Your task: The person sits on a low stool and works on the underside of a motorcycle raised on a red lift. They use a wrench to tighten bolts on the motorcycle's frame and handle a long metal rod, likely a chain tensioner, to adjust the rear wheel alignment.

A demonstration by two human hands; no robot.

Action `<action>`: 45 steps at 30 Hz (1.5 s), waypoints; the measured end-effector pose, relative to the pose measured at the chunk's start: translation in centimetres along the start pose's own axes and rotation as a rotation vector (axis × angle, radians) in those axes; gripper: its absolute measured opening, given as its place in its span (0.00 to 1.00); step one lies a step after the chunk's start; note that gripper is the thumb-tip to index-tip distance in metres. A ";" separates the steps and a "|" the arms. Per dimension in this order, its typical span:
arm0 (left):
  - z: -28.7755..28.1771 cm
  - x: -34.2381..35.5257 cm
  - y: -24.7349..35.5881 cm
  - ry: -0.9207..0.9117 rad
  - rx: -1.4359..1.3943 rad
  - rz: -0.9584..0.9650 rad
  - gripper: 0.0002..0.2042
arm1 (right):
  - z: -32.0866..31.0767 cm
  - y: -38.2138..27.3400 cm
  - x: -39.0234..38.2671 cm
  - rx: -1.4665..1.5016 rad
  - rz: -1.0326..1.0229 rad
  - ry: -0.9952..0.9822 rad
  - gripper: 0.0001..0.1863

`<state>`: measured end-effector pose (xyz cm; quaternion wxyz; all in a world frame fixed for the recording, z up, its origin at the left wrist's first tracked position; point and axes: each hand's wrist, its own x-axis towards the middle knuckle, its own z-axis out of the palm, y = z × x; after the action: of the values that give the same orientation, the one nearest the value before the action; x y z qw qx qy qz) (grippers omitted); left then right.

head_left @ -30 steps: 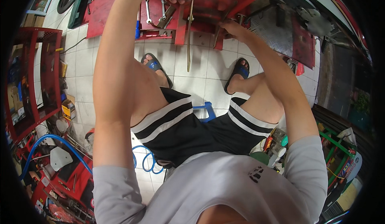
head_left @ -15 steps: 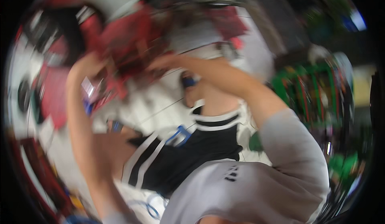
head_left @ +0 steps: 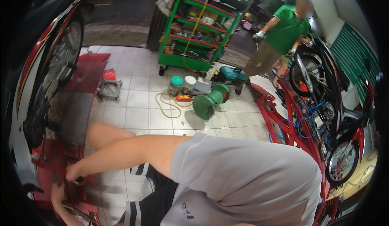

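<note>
My right hand (head_left: 73, 173) reaches across to the far left and is closed at the red metal motorcycle lift (head_left: 91, 70); what its fingers grip is too small to make out. Just below it, my left hand (head_left: 57, 192) is curled close to the same red metalwork, its fingertips partly hidden. A motorcycle (head_left: 48, 70) with red and white bodywork stands on this lift, beside and beyond both hands.
A green tool cart (head_left: 186, 62) stands ahead, with jars (head_left: 176, 85), a green reel-shaped stand (head_left: 208, 104) and a teal toolbox (head_left: 231, 75) nearby. At right, a gloved person in green (head_left: 285, 29) stands by another motorcycle (head_left: 324, 88) on a red lift (head_left: 269, 108).
The view has swung to the right, bringing the cart and the other person into sight. My hands now appear at the lower left, still by the red lift. The earlier picture is blurred.
</note>
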<state>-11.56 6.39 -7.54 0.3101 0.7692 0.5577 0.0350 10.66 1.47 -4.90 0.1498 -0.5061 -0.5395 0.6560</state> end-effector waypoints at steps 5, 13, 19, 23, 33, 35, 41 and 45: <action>0.2 2.2 -4.5 0.059 -0.069 -0.019 0.15 | 0.9 -1.7 2.8 0.044 -0.029 -0.079 0.08; 2.9 5.4 5.2 0.070 -0.323 -0.112 0.15 | -1.9 3.2 9.7 -0.178 -0.319 -0.257 0.12; 2.4 6.0 4.2 0.129 -0.407 -0.177 0.15 | 0.8 0.0 6.8 -0.065 -0.171 -0.185 0.06; 3.6 8.0 7.0 0.106 -0.424 -0.141 0.15 | -1.2 2.6 8.4 -0.033 -0.281 -0.228 0.06; 3.1 9.2 5.6 0.164 -0.492 -0.200 0.14 | -0.7 -1.0 3.2 0.001 -0.044 -0.310 0.08; 3.4 9.5 5.6 0.166 -0.508 -0.210 0.14 | -1.1 -0.7 2.6 0.067 -0.014 -0.321 0.09; 3.6 10.3 4.6 0.206 -0.537 -0.249 0.14 | -1.4 0.6 3.5 0.229 0.022 -0.423 0.09; 2.2 8.9 -2.3 0.263 -0.572 -0.254 0.14 | -2.0 0.3 2.3 0.297 -0.069 -0.217 0.08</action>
<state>-9.28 13.72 -13.14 0.4405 0.5644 0.6519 0.2499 11.41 4.12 -6.13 0.1863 -0.3860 -0.4670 0.7735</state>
